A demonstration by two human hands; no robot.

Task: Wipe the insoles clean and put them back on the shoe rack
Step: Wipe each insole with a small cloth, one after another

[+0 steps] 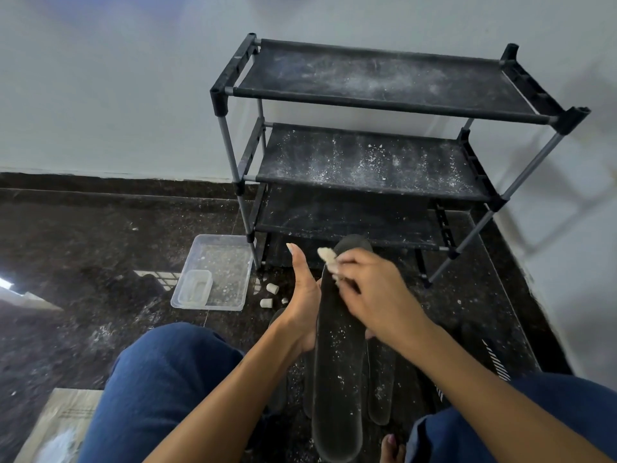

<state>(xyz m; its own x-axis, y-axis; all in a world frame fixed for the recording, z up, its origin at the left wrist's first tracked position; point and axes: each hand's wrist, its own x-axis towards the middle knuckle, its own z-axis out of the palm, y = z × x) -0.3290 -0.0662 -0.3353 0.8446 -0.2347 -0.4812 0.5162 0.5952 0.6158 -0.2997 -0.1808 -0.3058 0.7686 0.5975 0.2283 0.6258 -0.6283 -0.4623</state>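
Note:
A long black insole [337,369] speckled with white dust stands tilted between my knees, its far end near the rack. My left hand [302,295] holds its left edge from underneath, thumb pointing up. My right hand [370,292] pinches a small pale cloth wad [329,259] and presses it on the insole's upper part. Other dark insoles [380,389] lie on the floor under it. The black three-shelf shoe rack [367,162] stands against the wall, its shelves dusted white and bare.
A clear plastic tray [217,272] with a smaller clear box [195,287] inside sits on the dark floor left of the rack. Small white caps [272,289] lie beside it. A paper bag [63,426] lies at the lower left. My knees in blue trousers [160,379] frame the insoles.

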